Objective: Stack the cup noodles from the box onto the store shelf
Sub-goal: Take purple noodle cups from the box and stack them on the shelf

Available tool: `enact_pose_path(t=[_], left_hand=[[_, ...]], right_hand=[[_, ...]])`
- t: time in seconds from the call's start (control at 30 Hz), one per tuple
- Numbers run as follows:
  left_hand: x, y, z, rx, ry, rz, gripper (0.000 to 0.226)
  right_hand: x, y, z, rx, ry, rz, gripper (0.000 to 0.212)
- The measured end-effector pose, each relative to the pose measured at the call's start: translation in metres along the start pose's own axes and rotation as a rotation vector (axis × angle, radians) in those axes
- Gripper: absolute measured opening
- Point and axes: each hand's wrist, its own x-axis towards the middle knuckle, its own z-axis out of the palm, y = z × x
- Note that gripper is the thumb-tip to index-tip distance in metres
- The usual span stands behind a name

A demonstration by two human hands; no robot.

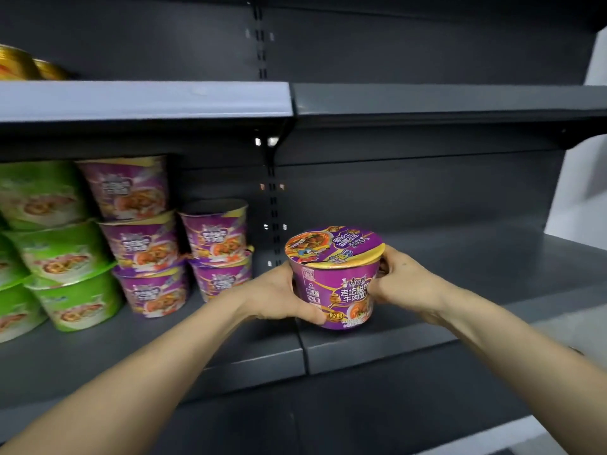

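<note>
Purple cup noodle (pixel 335 277), upright at frame centre on the grey shelf (pixel 377 349), grasped by left hand (pixel 279 295) and right hand (pixel 402 279) fingers (pixel 382 257); 5 purple cups (pixel 144 244) stacked at left.

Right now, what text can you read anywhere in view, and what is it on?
"老坛酸" over "牛肉面": side of the held purple cup; first row's end hidden by the right hand.
"经典": gold badge low on that cup.
Print on its lid, its brand script, the shelved purple cups and green cups: too blurred to read.
</note>
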Motion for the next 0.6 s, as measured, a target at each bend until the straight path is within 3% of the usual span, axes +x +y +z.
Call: enact_pose_path(t=[0.13, 0.37, 0.5, 0.6], left_hand=[[-0.015, -0.021, -0.039, 0.019, 0.05, -0.014, 0.075], [-0.04, -0.015, -0.106, 0.053, 0.133, -0.026, 0.054], [-0.045, -0.012, -0.135, 0.076, 0.18, -0.036, 0.079], [-0.048, -0.008, -0.154, 0.095, 0.228, -0.052, 0.072]], right_hand=[[0.018, -0.025, 0.034, -0.006, -0.037, -0.041, 0.052], [0.044, -0.081, 0.061, -0.045, -0.062, -0.141, 0.048], [0.058, -0.107, 0.069, -0.046, -0.08, -0.195, 0.045], [0.074, -0.122, 0.076, -0.037, -0.083, -0.211, 0.038]])
